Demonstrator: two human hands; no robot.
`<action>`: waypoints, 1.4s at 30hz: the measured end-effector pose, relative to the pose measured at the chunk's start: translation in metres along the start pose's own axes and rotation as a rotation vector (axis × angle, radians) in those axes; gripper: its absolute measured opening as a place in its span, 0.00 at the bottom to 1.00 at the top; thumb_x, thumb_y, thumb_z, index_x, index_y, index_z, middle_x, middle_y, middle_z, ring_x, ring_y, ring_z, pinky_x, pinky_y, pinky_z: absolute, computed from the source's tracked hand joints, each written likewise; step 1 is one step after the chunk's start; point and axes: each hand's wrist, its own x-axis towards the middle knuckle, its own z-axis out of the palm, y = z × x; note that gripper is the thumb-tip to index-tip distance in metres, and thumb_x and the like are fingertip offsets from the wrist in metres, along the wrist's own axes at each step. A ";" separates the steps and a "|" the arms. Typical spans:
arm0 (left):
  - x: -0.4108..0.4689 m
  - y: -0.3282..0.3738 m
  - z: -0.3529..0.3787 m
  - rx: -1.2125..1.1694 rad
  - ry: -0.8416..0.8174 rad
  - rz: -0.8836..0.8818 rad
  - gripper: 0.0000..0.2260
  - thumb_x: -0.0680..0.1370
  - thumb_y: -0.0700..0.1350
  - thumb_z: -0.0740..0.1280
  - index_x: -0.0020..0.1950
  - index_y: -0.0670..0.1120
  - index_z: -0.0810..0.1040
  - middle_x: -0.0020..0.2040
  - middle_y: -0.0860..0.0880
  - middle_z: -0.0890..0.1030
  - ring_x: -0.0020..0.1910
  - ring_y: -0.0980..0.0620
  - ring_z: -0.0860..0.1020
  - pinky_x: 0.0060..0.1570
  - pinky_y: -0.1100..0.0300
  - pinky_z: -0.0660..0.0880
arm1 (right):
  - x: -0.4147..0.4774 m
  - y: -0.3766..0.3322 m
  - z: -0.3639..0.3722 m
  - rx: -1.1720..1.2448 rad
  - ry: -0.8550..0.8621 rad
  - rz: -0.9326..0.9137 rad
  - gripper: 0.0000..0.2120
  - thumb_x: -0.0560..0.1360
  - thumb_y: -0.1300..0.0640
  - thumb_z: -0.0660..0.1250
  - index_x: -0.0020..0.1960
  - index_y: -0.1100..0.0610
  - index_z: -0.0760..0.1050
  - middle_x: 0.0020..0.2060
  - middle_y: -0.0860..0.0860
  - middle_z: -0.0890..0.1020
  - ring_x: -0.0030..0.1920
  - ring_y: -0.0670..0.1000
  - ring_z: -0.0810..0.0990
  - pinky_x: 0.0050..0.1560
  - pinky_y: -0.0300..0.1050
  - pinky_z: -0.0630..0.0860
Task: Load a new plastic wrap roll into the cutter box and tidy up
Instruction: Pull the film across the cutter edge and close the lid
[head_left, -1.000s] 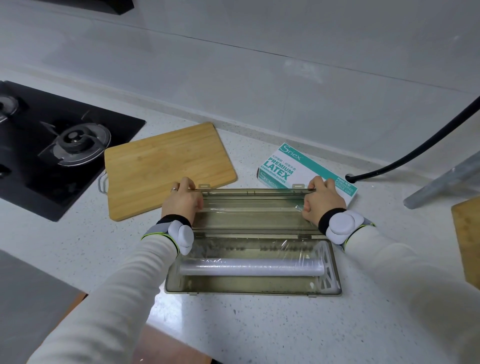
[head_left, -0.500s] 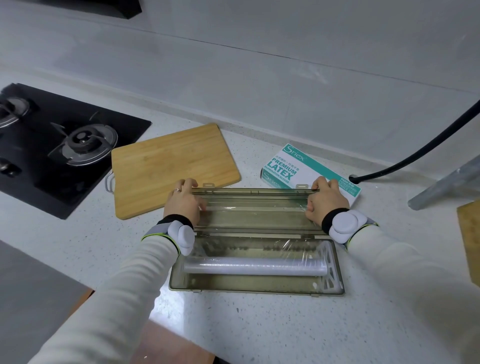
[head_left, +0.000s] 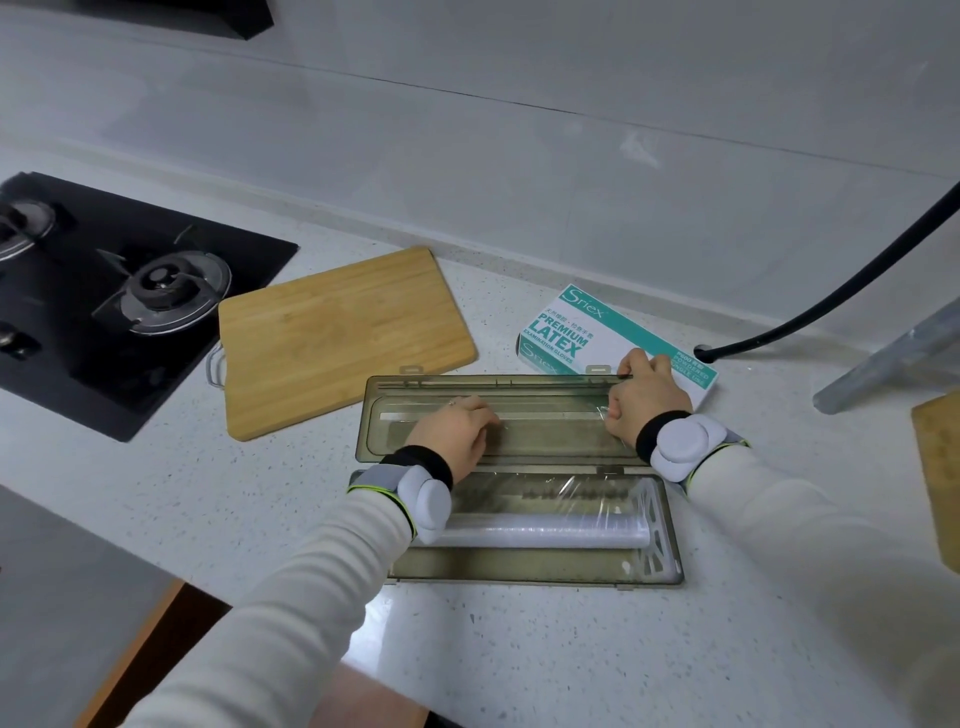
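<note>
**Film (head_left: 571, 491) going down along the open lid**

Head view: the cutter box (head_left: 519, 569) lies opened flat near the counter's (head_left: 519, 649) front edge. The new roll (head_left: 545, 530) is seated in its near tray, and the film is drawn away from the person onto the lid (head_left: 550, 441).

Half a second ago each hand held one end of the lid's far edge. Now the left hand (head_left: 460, 431) has come in from the left end to the lid's middle. It rests there with fingertips down, pressing and grasping nothing that I can see. The right hand (head_left: 641, 400) stays at the lid's far right corner, fingers curled, pinching the film's edge there.

This reads as smoothing the sheet onto the lid's strip, so loading looks nearly done. Closing the box and tidying remain.

A cutting board (head_left: 337, 338) sits off the lid's far left corner, and a glove box (head_left: 571, 332) lies beyond the right hand.
</note>
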 end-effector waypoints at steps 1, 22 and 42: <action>0.001 0.001 0.002 0.000 0.000 -0.009 0.16 0.80 0.41 0.55 0.66 0.47 0.73 0.65 0.51 0.72 0.60 0.48 0.74 0.53 0.54 0.76 | 0.000 0.000 0.001 0.000 0.001 -0.003 0.08 0.72 0.53 0.66 0.46 0.55 0.82 0.59 0.50 0.66 0.61 0.55 0.61 0.51 0.45 0.72; 0.005 0.007 0.010 0.073 -0.018 -0.062 0.16 0.79 0.50 0.58 0.67 0.52 0.70 0.63 0.52 0.72 0.63 0.48 0.71 0.47 0.52 0.78 | 0.001 0.007 0.001 0.020 0.032 -0.007 0.14 0.74 0.64 0.65 0.59 0.56 0.71 0.61 0.54 0.68 0.63 0.57 0.64 0.54 0.48 0.73; 0.004 0.007 0.012 0.091 -0.022 -0.064 0.16 0.79 0.50 0.57 0.67 0.53 0.70 0.64 0.52 0.71 0.64 0.48 0.69 0.46 0.53 0.78 | -0.009 0.010 0.016 0.189 0.076 -0.142 0.10 0.73 0.57 0.66 0.46 0.44 0.84 0.74 0.47 0.58 0.72 0.55 0.54 0.72 0.49 0.54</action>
